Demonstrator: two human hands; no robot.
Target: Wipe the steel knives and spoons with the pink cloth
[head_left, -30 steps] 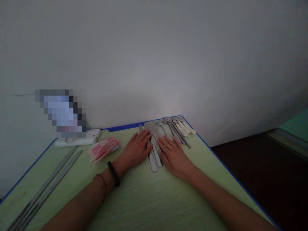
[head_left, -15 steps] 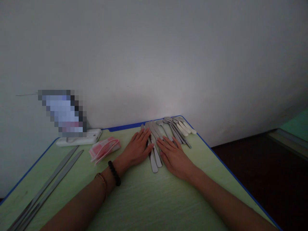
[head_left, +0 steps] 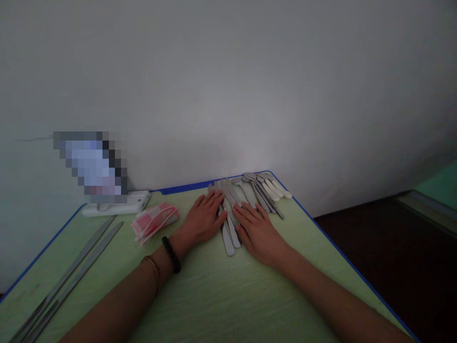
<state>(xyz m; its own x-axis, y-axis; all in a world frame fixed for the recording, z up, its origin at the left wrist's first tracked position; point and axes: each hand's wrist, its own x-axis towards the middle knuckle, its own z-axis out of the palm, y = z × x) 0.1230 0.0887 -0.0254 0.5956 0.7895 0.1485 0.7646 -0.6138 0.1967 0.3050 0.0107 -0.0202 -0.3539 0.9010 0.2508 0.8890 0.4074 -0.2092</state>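
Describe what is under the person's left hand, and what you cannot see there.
Metal knives lie partly under the left hand, their handle ends showing past its thumb. The stretches beneath it are covered, so how many it overlaps cannot be told.

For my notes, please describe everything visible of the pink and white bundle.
The pink and white bundle looks like soft patterned fabric, loosely folded, with a pale cord or edging curving over it. It lies on the green tabletop, between the metal strips and the left hand, which does not touch it.
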